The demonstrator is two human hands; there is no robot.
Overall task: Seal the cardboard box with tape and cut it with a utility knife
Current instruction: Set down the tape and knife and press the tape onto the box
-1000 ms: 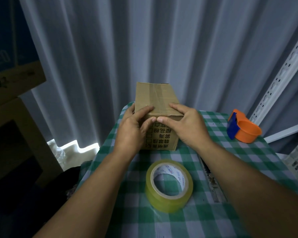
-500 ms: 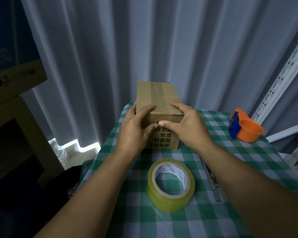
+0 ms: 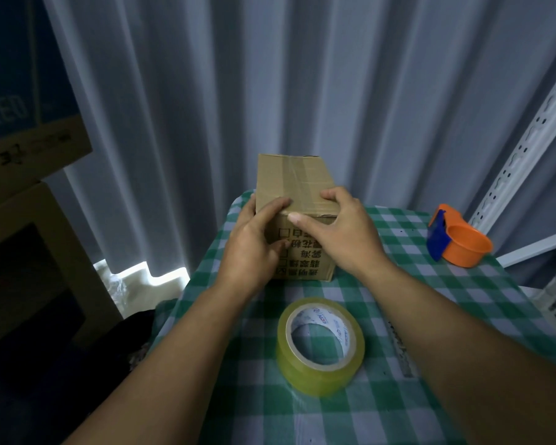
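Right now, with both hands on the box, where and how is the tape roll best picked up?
Probably from above. The tape roll lies flat on the checked tablecloth with its hole facing up, just in front of the cardboard box. Hook fingers into the open core with the thumb on the outer wall; the right hand looks nearer.

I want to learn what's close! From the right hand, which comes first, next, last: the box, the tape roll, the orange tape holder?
1. Cardboard box, under the right hand.
2. Tape roll, nearer the person.
3. Orange tape holder, far right.
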